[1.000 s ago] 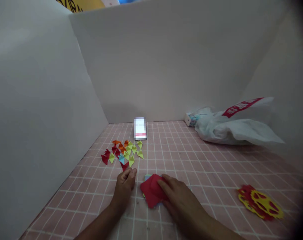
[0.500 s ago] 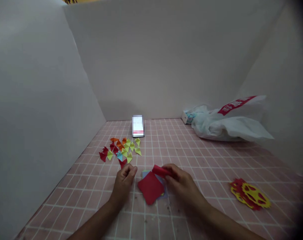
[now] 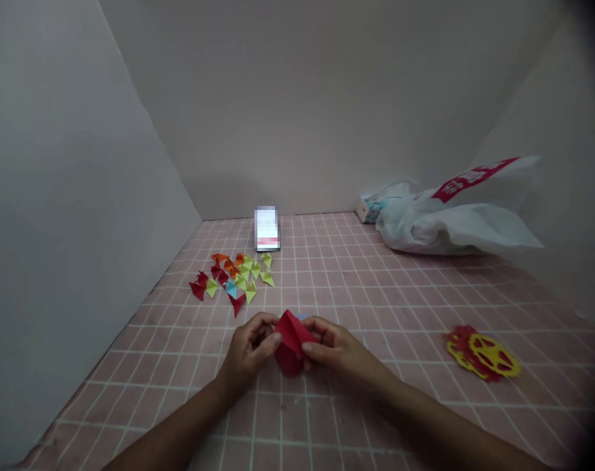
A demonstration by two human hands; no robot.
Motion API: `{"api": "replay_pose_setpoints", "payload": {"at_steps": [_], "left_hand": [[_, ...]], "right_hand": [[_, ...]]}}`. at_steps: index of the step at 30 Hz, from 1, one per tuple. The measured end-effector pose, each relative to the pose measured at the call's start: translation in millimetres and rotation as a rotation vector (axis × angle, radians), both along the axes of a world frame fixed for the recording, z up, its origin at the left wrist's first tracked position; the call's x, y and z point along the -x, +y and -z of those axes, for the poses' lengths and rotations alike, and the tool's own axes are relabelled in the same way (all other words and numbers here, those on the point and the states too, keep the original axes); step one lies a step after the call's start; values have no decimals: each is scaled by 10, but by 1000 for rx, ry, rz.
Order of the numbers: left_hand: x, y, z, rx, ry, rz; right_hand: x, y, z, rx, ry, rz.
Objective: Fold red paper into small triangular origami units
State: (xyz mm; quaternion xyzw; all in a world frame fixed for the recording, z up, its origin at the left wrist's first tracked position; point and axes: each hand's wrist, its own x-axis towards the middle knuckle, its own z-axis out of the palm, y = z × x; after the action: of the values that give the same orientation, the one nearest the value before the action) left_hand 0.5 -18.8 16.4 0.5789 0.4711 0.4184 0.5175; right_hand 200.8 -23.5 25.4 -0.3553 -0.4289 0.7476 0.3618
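Note:
A creased piece of red paper (image 3: 291, 332) is held up at the front middle, its top coming to a point. My left hand (image 3: 252, 347) pinches its left edge with thumb and fingers. On the right edge, my right hand (image 3: 329, 341) grips it the same way. Below and behind it lies another red sheet (image 3: 288, 364) on the table, with a bit of blue paper (image 3: 302, 316) showing beyond. Several small folded paper pieces in yellow (image 3: 250, 292), red (image 3: 236, 303), orange and light blue (image 3: 231, 288) lie beyond my left hand.
A lit phone or screen (image 3: 266, 229) stands near the back wall. At the back right, a white plastic bag (image 3: 439, 229) lies beside a small box (image 3: 364, 209). Yellow and red cut-out shapes (image 3: 493, 356) rest on the pink checked table (image 3: 376, 294) at the right.
My left hand has moved right and taken hold of the red paper. My right hand has shifted slightly left, and the paper is now spread between both hands. The view has tilted downward.

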Motion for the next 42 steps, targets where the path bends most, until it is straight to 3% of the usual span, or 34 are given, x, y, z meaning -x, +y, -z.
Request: {"api": "replay_pose_setpoints", "payload": {"at_steps": [3, 10, 18, 21, 24, 26, 28, 30, 34, 36, 39, 42], "left_hand": [[-41, 1, -48, 55, -11, 28], [-39, -32, -29, 110, -72, -45], [-5, -53, -9, 122, -55, 23], [-13, -41, 0, 105, -23, -30], [-14, -11, 11, 80, -23, -165], [3, 14, 26, 79, -35, -238], [35, 39, 47, 68, -57, -285], [70, 60, 69, 51, -84, -324], [105, 74, 91, 18, -90, -383], [99, 72, 87, 3, -81, -411], [77, 73, 76, -11, -64, -446], [61, 84, 74, -19, -46, -446]], "right_hand": [[-7, 3, 5, -8, 4, -17], [-15, -3, 71, -90, -18, 80], [-50, -29, 140, -26, -113, 177], [-123, -27, 103, -277, -303, 282], [-215, 7, 102, -863, -606, 446], [-253, 46, 124, -1196, -738, 389], [-266, 88, 145, -1314, -878, 292], [-267, 122, 155, -1289, -977, 284], [-286, 171, 186, -1176, -960, 470], [-297, 191, 227, -1037, -959, 519], [-296, 214, 295, -894, -922, 466], [-285, 229, 325, -884, -887, 399]]}}
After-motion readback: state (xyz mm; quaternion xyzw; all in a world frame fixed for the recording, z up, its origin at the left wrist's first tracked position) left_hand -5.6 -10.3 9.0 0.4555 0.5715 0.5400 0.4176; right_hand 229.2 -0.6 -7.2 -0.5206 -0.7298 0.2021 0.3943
